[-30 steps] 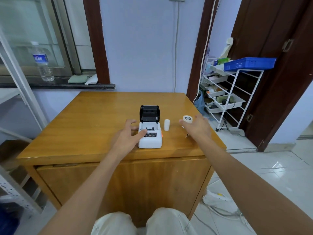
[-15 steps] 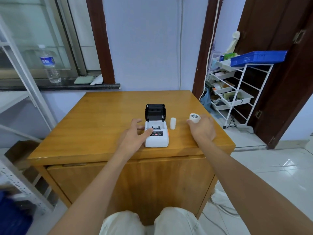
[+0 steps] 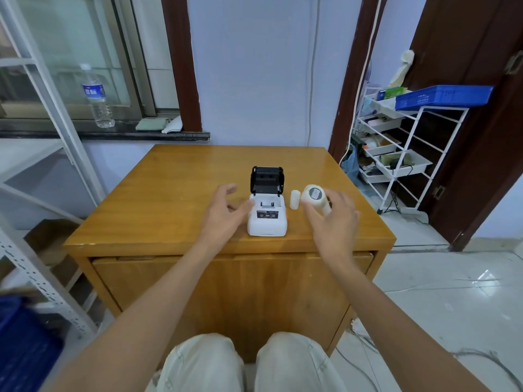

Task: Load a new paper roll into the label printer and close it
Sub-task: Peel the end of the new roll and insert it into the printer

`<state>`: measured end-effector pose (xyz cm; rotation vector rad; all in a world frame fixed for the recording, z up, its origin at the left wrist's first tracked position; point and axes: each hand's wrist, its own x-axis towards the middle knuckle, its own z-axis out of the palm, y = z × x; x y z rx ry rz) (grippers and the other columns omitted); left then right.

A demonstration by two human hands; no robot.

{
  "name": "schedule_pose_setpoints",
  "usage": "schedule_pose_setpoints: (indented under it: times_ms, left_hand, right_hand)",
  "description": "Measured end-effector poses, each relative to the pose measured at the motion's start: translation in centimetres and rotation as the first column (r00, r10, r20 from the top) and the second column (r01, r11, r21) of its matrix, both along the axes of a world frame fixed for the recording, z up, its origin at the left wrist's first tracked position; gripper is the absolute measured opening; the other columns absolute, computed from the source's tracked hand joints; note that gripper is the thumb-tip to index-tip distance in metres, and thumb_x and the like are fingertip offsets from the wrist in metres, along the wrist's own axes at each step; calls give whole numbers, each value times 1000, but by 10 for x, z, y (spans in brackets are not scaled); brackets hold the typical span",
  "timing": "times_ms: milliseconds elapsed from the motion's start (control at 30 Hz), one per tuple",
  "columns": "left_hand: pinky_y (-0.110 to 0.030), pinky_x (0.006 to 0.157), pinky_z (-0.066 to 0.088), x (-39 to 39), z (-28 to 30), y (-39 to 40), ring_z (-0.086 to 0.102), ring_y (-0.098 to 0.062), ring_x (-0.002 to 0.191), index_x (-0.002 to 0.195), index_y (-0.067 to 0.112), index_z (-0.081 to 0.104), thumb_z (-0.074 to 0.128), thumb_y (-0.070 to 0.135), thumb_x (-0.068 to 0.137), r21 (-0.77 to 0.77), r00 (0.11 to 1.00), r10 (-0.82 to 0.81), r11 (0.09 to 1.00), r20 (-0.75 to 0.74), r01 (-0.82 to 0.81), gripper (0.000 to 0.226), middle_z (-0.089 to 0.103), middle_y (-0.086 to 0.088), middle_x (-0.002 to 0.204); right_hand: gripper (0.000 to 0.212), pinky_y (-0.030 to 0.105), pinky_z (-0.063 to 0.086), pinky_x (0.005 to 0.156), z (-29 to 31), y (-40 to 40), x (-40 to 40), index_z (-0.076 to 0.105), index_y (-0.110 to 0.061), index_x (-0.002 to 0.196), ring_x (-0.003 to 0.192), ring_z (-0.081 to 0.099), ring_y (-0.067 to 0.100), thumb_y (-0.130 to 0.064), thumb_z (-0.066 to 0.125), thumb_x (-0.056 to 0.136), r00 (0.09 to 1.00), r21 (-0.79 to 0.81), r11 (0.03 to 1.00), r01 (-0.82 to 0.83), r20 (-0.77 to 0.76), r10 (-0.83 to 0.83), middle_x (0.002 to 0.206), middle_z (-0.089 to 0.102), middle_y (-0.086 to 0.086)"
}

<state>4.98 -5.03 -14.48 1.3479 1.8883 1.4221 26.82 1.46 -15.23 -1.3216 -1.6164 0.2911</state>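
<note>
Small white plastic label printer [image 3: 267,219] sits on wooden bench [image 3: 169,199], black lid [image 3: 267,179] flipped up, paper bay open. Left hand [image 3: 226,212] fingers spread, thumb touching printer's left side. Right hand [image 3: 335,215] grip pinches white paper roll [image 3: 313,196], lifted just right of printer. Small white cylinder [image 3: 294,199] stands between printer and roll.

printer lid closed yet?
No, the label printer's black lid stands upright and open, and the paper roll is in the right hand.

The printer's label panel [image 3: 267,214] text is too small to read, and the water bottle [image 3: 97,99] label is blurred.
</note>
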Motion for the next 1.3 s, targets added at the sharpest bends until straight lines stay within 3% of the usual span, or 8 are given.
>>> schedule_pose_setpoints:
  times_ms: [100,200,267,400,533,733,1000,1300]
  left_hand:
    - [-36,93,56,21,4,-27,62,-3,102,131,28,58,69,46,94,184,993,107,976,48,-114,43,64,17,129]
    - [-20,81,54,54,7,-72,67,-3,99,126,30,62,69,44,93,264,997,63,962,49,-74,36,71,17,118]
    - [-15,86,53,67,9,-95,69,2,104,134,29,59,72,44,92,193,985,-1,981,173,-33,47,74,17,119]
    - [-37,98,60,68,5,-120,76,-11,107,132,21,69,80,42,86,-18,861,-126,988,493,155,52,81,3,113]
    - [-37,95,62,69,-4,-130,78,-21,106,114,15,80,82,25,87,-65,837,-101,985,538,161,28,84,-3,103]
    - [-34,94,62,64,-6,-135,79,-18,103,116,13,79,83,25,86,-67,815,-101,983,570,168,33,84,-4,105]
    - [-40,101,59,63,-15,-138,78,-18,107,118,12,78,86,36,74,-51,776,-53,993,629,108,51,83,-5,108]
    - [-36,97,61,60,-15,-141,78,-17,107,123,17,74,84,21,84,-15,726,-8,1000,688,25,41,83,-5,107]
  right_hand:
    - [39,38,37,104,4,-27,-3,73,-28,122,116,56,15,-49,74,90,988,50,989,-142,63,139,114,65,-9]
    - [38,33,36,93,9,-57,-3,75,-24,121,109,56,13,-44,79,88,955,168,946,-276,157,251,110,64,-9]
    - [35,32,36,86,8,-77,-1,76,-23,118,104,56,12,-41,81,88,929,224,915,-335,242,281,108,66,-8]
    - [29,30,35,80,-7,-108,4,76,-21,113,98,59,14,-34,80,88,873,240,870,-431,356,334,105,67,-6]
    - [31,33,42,82,-22,-125,5,74,-23,117,102,59,14,-31,80,88,850,160,874,-458,365,379,109,65,-8]
    - [62,32,45,91,-24,-130,13,61,-24,144,109,59,11,-44,78,87,828,19,877,-479,342,445,118,64,-8]
    - [3,45,57,82,-25,-131,30,77,-15,94,98,66,16,-17,80,93,891,106,890,-443,162,424,101,68,-6]
    - [8,39,59,89,-11,-136,40,73,-18,87,109,67,7,-16,76,94,856,7,871,-491,191,481,112,73,-10]
